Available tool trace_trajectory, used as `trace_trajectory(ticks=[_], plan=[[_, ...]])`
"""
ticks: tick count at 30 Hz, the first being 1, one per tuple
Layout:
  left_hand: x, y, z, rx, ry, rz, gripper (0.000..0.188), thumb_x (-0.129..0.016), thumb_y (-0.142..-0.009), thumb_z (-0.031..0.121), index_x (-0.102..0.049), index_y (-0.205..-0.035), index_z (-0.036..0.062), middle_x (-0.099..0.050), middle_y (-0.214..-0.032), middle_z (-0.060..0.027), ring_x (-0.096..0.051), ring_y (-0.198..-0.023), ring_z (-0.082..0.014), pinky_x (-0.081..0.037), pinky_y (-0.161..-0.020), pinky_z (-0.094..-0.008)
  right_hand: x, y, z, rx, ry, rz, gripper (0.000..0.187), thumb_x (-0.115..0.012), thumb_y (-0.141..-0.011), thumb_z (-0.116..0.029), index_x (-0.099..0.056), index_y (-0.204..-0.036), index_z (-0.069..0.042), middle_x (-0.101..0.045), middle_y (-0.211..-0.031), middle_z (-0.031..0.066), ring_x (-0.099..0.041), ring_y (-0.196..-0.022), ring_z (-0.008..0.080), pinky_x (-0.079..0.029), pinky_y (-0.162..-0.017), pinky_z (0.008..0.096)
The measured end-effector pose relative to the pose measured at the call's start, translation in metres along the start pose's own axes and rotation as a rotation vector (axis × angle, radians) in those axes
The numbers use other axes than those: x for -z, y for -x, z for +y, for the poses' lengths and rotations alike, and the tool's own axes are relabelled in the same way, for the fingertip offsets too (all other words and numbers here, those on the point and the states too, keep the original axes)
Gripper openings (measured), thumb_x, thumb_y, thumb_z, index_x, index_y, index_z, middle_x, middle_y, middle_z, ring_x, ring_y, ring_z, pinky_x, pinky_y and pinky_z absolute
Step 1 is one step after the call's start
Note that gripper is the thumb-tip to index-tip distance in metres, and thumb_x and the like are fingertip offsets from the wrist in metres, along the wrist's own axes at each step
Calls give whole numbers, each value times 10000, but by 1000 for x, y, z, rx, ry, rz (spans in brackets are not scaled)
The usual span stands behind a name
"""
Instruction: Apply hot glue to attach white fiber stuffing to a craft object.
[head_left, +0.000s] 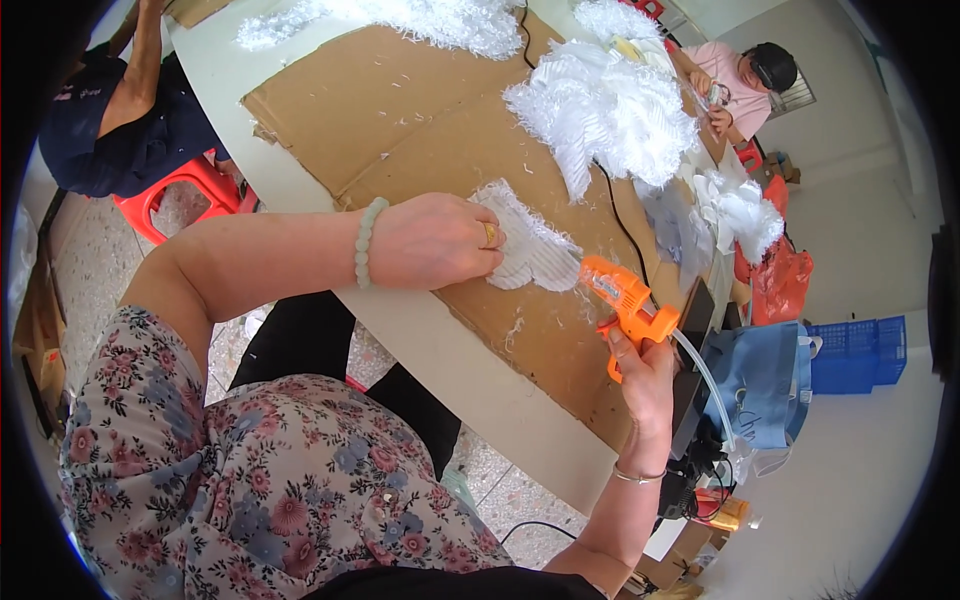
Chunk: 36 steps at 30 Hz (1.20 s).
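My right hand (643, 372) grips an orange glue gun (622, 292) by its handle. A long translucent glue stick (705, 375) curves out of the gun's back end. The nozzle points left and meets the near right edge of a white ribbed fabric piece (530, 245) with fringed edges; whether it touches cannot be told. My left hand (440, 240), fingers curled, holds that piece by its left side against the brown cardboard (400, 150). The fingertips are partly hidden.
White fringed fabric is heaped in a large pile (610, 110) and a far pile (440, 25). A black cord (622, 222) crosses the cardboard. A co-worker in pink (720, 75) sits far right; another person (125, 120) sits left on a red stool (185, 195). A blue bag (760, 380) hangs right.
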<state>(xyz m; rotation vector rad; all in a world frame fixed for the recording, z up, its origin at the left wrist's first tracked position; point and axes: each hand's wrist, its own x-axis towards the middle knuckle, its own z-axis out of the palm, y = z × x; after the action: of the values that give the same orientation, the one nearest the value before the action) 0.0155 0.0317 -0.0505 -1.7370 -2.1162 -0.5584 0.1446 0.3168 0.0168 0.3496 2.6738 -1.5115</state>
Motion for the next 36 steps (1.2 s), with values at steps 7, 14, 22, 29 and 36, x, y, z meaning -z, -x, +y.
trace_trajectory(ticks=[7,14,22,29,36], plan=[[2,-1,0,-12,2,-15,184,-575,-753,72,-611,-920,3,-612,-1007,-101,-602,-990,-261,-517,-756,-333,-3,-3,1,20,27,56,211,-590,-896,-96,-591,-1092,-19,-578,-801,-24,-442,-634,46,-358,-550,212],[3,-1,1,-14,4,21,172,-575,-746,66,-597,-902,-1,-598,-938,-82,-596,-918,-232,-515,-685,-320,-6,-5,-2,-23,175,80,154,-558,-917,-89,-578,-1046,-9,-605,-879,2,-503,-746,61,-393,-652,208],[2,-1,0,-10,-1,28,161,-580,-735,65,-592,-885,7,-584,-916,-77,-589,-902,-230,-510,-699,-313,-7,-8,-1,-4,243,86,170,-583,-903,-108,-585,-1036,-2,-589,-837,-9,-490,-718,53,-382,-612,205],[0,-1,-2,-1,-8,5,152,-582,-734,73,-596,-875,19,-590,-921,-73,-585,-903,-229,-510,-713,-316,-13,-14,-7,44,296,92,176,-585,-882,-100,-590,-1020,8,-585,-816,-10,-494,-694,58,-386,-606,211],[-1,1,-3,2,-23,6,157,-589,-725,82,-608,-870,25,-602,-935,-65,-579,-920,-224,-513,-704,-317,-23,-23,-12,143,309,76,151,-579,-870,-80,-586,-991,9,-561,-775,-10,-480,-661,60,-380,-579,216]])
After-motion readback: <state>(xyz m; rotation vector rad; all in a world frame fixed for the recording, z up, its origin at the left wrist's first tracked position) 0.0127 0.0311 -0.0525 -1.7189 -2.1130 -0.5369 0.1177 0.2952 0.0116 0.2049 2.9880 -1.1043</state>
